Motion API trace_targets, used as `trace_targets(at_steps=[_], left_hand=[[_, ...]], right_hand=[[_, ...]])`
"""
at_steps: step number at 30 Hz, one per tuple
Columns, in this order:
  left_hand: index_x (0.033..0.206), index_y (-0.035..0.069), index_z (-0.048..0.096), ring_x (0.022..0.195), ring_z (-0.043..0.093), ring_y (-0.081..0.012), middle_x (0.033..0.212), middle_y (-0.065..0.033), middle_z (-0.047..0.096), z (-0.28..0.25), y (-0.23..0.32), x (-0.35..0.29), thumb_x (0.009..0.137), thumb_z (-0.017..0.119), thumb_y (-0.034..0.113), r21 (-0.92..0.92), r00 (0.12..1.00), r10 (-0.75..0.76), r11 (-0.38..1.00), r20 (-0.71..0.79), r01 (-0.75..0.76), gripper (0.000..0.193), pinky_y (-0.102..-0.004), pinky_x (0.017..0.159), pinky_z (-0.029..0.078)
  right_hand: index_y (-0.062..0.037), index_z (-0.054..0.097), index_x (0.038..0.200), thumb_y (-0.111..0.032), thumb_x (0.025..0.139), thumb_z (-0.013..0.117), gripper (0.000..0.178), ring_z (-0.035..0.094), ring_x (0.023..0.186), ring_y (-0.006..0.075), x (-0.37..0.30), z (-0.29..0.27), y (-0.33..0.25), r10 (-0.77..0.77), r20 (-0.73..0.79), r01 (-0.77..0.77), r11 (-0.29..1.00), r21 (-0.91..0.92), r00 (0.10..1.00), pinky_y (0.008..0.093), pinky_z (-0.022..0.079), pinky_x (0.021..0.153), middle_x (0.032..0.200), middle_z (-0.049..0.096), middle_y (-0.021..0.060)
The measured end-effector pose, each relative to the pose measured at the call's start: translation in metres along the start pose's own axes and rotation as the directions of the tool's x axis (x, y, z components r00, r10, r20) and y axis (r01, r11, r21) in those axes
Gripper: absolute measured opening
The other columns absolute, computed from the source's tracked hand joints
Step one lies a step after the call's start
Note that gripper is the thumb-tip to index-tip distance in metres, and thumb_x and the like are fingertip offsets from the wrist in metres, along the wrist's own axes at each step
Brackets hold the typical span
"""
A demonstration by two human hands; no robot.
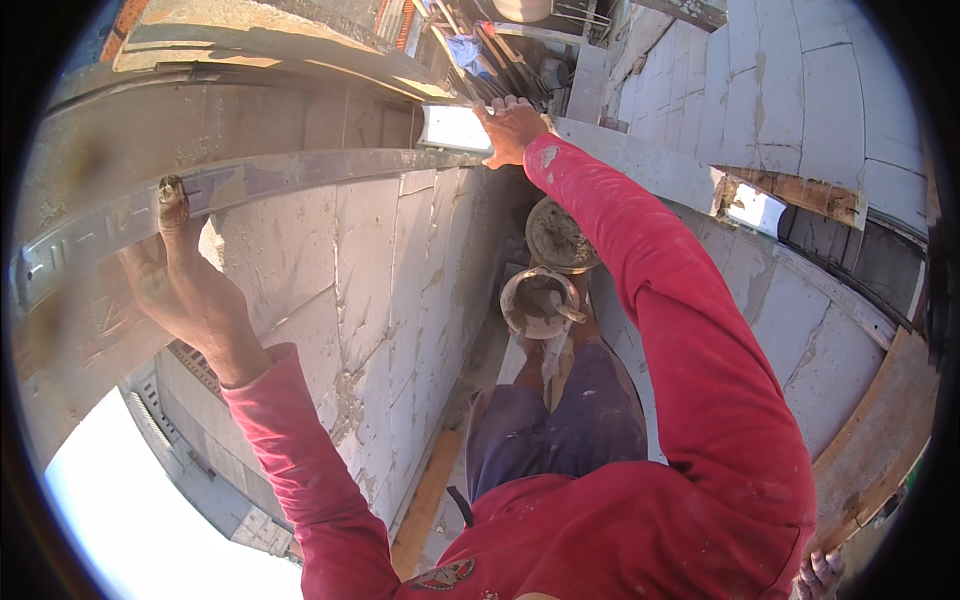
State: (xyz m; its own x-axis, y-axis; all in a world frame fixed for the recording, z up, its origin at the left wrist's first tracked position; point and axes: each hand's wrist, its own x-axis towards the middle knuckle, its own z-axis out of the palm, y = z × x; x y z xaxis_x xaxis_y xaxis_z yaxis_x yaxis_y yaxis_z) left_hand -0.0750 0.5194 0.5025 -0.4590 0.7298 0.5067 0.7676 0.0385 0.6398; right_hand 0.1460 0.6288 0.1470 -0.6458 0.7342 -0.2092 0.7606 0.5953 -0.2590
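Note:
A long, grey metal straightedge (300,170) with mortar smears runs along the left wall's top. My left hand (195,300) is closed around it, thumb on the near face and fingers partly hidden behind. Farther ahead, my right hand (512,130) grips a pale metal bar (640,148) that spans toward the right wall, thumb on the near side and fingers over it. The bar shines white to the left of this hand. The straightedge's far end lies close to my right thumb; whether they touch I cannot tell.
Below stand a bucket (512,300) with a tool in it and a bucket of mortar (560,235), near my legs. Pale block walls (390,270) flank me. A wooden plank (425,500) lies low at left. Another person's hand (820,575) shows at lower right.

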Motion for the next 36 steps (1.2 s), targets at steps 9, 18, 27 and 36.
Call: trace_targets(at_steps=[9, 18, 27, 36], left_hand=[[0.118, -0.001, 0.067, 0.094, 0.069, -0.0156, 0.103, -0.0100, 0.071, 0.003, 0.005, -0.001, 0.097, 0.074, 0.030, 0.028, 1.000, 0.005, 1.000, -0.022, -0.005, 0.037, -0.0297, 0.085, 0.058], [0.133, -0.002, 0.065, 0.121, 0.062, -0.0234, 0.131, -0.0140, 0.067, 0.005, 0.004, -0.003, 0.095, 0.074, 0.033, -0.037, 0.997, -0.072, 0.997, -0.022, 0.071, 0.053, -0.0353, 0.105, 0.047], [0.125, -0.002, 0.063, 0.101, 0.070, -0.0178, 0.109, -0.0132, 0.072, 0.010, 0.015, -0.007, 0.100, 0.070, 0.027, -0.024, 0.999, -0.043, 0.999, -0.030, 0.042, 0.040, -0.0326, 0.088, 0.060], [0.123, -0.002, 0.065, 0.103, 0.071, -0.0182, 0.108, -0.0129, 0.072, 0.001, 0.000, -0.006, 0.098, 0.073, 0.030, -0.053, 0.997, -0.083, 0.995, -0.001, 0.083, 0.041, -0.0349, 0.090, 0.062]], right_hand=[[-0.0031, 0.047, 0.139, -0.053, 0.062, 0.089, 0.102, 0.064, 0.108, 0.0334, 0.000, 0.005, 0.002, -0.002, -0.037, 0.002, 1.000, 0.003, 0.999, 0.0439, 0.050, 0.090, 0.115, 0.067, 0.0164], [-0.0031, 0.045, 0.143, -0.054, 0.062, 0.088, 0.106, 0.063, 0.113, 0.0343, 0.001, 0.008, 0.002, 0.005, -0.015, -0.005, 1.000, -0.006, 1.000, 0.0441, 0.049, 0.096, 0.117, 0.066, 0.0172], [-0.0051, 0.043, 0.149, -0.055, 0.063, 0.089, 0.110, 0.060, 0.120, 0.0361, -0.001, 0.002, 0.002, 0.010, 0.043, -0.011, 0.999, 0.035, 0.999, 0.0459, 0.046, 0.100, 0.129, 0.065, 0.0180], [-0.0042, 0.045, 0.145, -0.056, 0.065, 0.087, 0.104, 0.064, 0.112, 0.0352, 0.001, 0.001, 0.002, -0.012, 0.010, 0.012, 0.999, 0.033, 1.000, 0.0447, 0.051, 0.091, 0.117, 0.068, 0.0185]])
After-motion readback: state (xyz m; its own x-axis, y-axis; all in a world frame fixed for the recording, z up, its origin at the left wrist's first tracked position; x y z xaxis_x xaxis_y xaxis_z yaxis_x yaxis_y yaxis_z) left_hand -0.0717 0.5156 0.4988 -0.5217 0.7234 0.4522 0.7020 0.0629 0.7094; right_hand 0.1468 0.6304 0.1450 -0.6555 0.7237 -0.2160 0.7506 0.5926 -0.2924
